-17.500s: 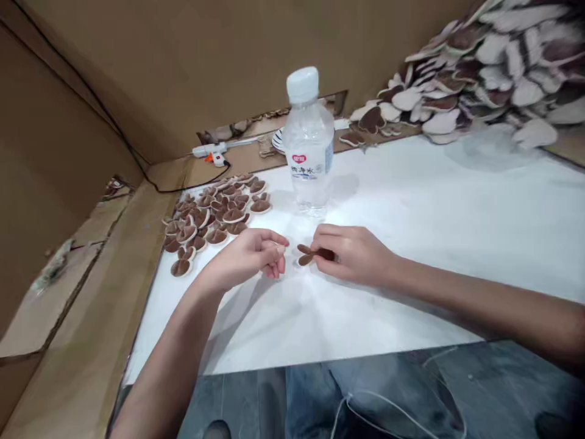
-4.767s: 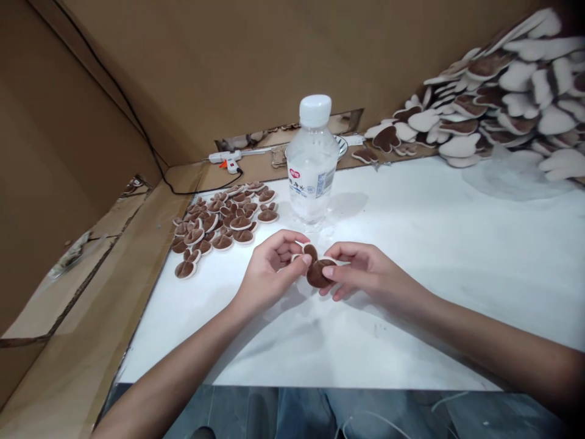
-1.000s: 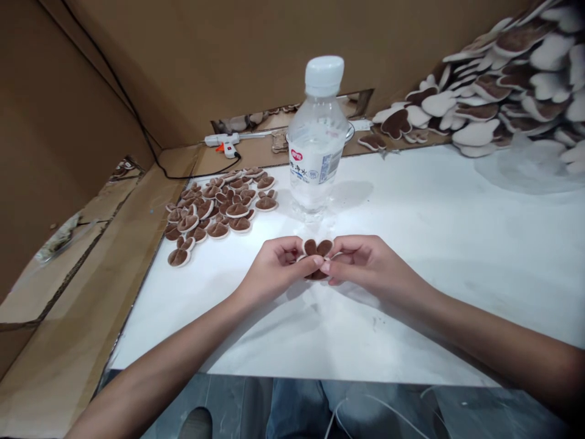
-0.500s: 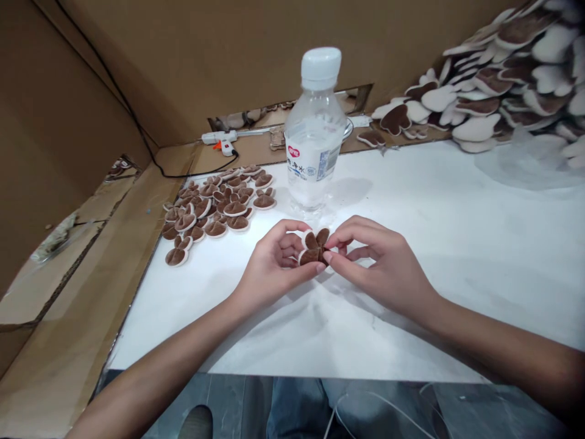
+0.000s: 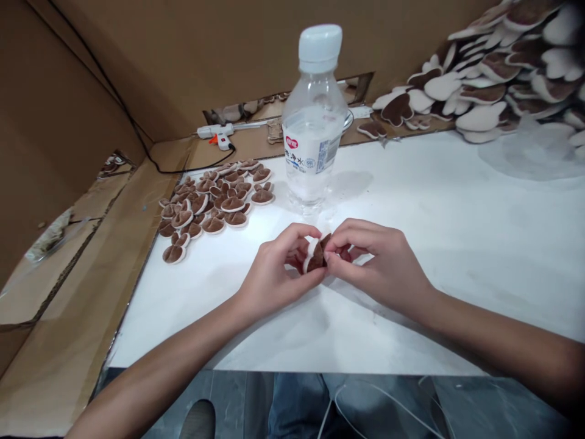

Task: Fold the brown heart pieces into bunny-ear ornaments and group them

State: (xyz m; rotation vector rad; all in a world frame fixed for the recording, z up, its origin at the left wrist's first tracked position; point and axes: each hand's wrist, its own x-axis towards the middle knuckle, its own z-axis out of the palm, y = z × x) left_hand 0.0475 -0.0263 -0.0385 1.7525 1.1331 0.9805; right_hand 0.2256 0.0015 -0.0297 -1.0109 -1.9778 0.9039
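Note:
My left hand [image 5: 274, 274] and my right hand [image 5: 379, 265] meet over the white tabletop [image 5: 411, 244] and both pinch one small brown plush piece with a white rim [image 5: 316, 256]. The piece stands tilted on edge between my fingertips, its brown face toward me. Fingers of both hands hide part of it. Just behind my hands stands a clear water bottle with a white cap [image 5: 313, 122].
A cluster of several similar brown-and-white pieces [image 5: 214, 201] lies at the table's left rear. A big heap of larger plush pieces [image 5: 493, 73] fills the back right. A white glue gun [image 5: 217, 134] with a black cord lies on the cardboard ledge. Cardboard walls enclose the left and back.
The piece has been turned from lying flat and facing up to standing on edge between my fingertips. My right-hand fingers have closed in on it. The view has dipped slightly.

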